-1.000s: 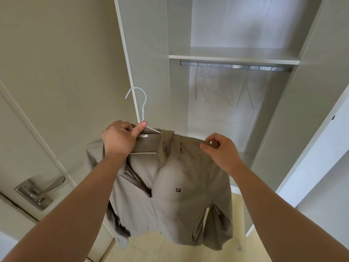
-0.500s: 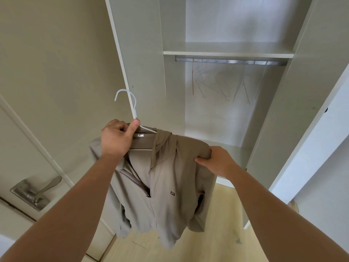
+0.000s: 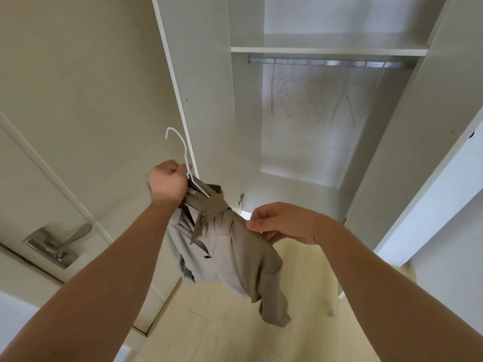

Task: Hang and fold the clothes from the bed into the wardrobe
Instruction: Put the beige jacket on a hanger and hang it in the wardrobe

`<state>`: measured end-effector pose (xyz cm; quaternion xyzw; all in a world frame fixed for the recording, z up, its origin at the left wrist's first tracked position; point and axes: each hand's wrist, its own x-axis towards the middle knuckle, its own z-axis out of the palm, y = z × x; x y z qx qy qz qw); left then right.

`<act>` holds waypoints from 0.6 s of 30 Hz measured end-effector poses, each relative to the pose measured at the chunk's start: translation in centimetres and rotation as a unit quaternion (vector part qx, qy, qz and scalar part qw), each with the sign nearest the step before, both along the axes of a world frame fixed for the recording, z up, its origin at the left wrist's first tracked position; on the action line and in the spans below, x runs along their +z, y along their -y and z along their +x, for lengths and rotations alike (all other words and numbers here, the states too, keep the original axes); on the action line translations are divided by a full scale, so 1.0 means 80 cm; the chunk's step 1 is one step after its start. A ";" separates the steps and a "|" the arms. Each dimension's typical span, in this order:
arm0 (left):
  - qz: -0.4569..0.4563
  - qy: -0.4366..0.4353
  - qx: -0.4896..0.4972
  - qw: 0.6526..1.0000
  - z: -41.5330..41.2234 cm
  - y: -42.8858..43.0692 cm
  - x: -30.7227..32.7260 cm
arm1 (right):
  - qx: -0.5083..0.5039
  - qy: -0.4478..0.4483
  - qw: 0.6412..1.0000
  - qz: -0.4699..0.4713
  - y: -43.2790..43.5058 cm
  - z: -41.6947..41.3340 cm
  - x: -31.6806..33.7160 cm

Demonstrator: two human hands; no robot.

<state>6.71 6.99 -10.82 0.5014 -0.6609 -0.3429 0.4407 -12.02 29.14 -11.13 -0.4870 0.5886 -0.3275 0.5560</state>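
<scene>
one of my hands, the left hand, gripped the hanger carrying the shirt, well below the wardrobe rail; my right hand curled at its shoulder, pinching or not i couldn't tell. bunched and tilted, the shirt could slip off during the lift.

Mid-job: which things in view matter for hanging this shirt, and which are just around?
Job: left hand gripping the white hanger; beige shirt on it; right hand at its shoulder; wardrobe rail.
Just there: spare hangers on the rail; shelf above; door handle.
</scene>
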 end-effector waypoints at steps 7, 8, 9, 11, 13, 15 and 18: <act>0.016 -0.034 -0.034 0.999 -0.007 -0.006 -0.006 | -0.004 -0.062 0.998 -0.007 0.009 0.032 -0.013; 0.022 -0.037 -0.038 0.998 -0.007 -0.007 -0.008 | -0.007 -0.068 0.998 -0.013 0.009 0.034 -0.015; 0.024 -0.039 -0.041 0.998 -0.007 -0.008 -0.009 | -0.012 -0.072 0.997 -0.017 0.009 0.035 -0.016; 0.027 -0.042 -0.038 0.998 -0.006 -0.008 -0.011 | -0.017 -0.070 0.997 -0.021 0.010 0.037 -0.017; 0.033 -0.041 -0.036 0.998 -0.004 -0.009 -0.012 | -0.018 -0.068 0.997 -0.026 0.010 0.037 -0.015; 0.035 -0.036 -0.039 0.998 -0.002 -0.009 -0.012 | -0.021 -0.077 0.996 -0.033 0.010 0.037 -0.012; 0.031 -0.035 -0.028 0.999 0.002 -0.009 -0.013 | -0.027 -0.109 0.993 -0.044 0.010 0.036 -0.009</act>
